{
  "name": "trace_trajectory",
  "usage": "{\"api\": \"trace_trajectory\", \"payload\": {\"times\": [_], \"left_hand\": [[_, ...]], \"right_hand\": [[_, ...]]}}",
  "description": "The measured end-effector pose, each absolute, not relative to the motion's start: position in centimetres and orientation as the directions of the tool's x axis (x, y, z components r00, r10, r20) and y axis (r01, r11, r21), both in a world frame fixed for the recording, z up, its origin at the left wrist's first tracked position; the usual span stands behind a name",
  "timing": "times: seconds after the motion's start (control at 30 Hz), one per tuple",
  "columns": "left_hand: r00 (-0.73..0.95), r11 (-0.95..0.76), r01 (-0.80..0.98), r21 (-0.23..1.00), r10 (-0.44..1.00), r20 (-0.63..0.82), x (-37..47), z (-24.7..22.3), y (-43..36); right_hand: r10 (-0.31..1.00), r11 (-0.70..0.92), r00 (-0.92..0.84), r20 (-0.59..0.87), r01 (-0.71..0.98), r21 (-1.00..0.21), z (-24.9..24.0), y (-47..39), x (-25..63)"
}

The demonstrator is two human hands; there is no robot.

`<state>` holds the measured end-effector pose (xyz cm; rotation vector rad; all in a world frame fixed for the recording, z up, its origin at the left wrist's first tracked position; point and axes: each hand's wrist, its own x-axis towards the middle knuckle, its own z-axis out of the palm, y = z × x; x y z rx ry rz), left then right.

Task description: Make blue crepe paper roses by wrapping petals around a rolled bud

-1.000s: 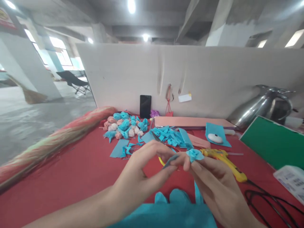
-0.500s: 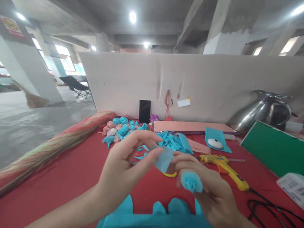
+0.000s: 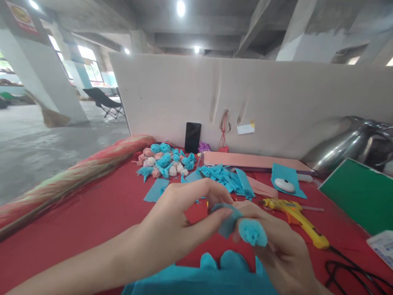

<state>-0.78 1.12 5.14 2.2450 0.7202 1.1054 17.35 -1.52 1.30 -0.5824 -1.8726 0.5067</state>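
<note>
Rounded blue pieces (image 3: 233, 261): nearest me, at six o'clock, in neither hand; I'd judge they are left to use.
Blue flower (image 3: 253, 232): toward five o'clock, held in my right hand (image 3: 281, 241), fingers curled and gripping it; a tight, crumpled core with a smooth, flared outer layer, so I'd call it begun rather than full.
Loose petal (image 3: 227, 224): just beside the flower at ten o'clock, pinched by the thumb and fingers of my left hand (image 3: 181, 217); thin, slightly cupped, seemingly not joined on, though fingers hide one edge from me.
Glue gun (image 3: 287, 206): at three o'clock, lying on the red bench (image 3: 116, 205), untouched.
Blue strips (image 3: 219, 176): at twelve o'clock, loosely piled.
Flower heap (image 3: 166, 159): at eleven o'clock, blue, pink and white; these look finished to me.
</note>
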Motion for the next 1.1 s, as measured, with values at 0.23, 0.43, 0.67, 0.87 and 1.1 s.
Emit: {"api": "trace_trajectory", "payload": {"times": [0.23,0.43,0.67,0.87,1.1], "left_hand": [[0.538,-0.698,0.148,0.701,0.652,0.535,-0.8,4.9,1.2],[0.533,-0.682,0.117,0.722,0.657,0.533,-0.7,5.1,2.0],[0.708,-0.258,-0.144,0.955,0.648,0.282,-0.4,3.8,3.0],[0.782,-0.089,-0.261,0.961,0.564,0.265,-0.1,2.4,3.4],[0.78,0.001,-0.33,0.944,0.563,0.272,0.5,1.5,3.1]], "right_hand": [[0.739,0.646,-0.299,0.604,0.059,-0.761,1.1,-1.4,17.3],[0.827,0.201,-0.435,0.355,-0.361,-0.911,-0.3,-1.1,17.4],[0.781,0.026,-0.555,0.285,-0.427,-0.904,-0.2,-1.0,17.1],[0.748,-0.076,-0.614,0.252,-0.455,-0.887,-0.5,-1.2,16.6],[0.708,-0.189,-0.657,0.258,-0.529,-0.827,-0.9,-1.1,15.7]]}}
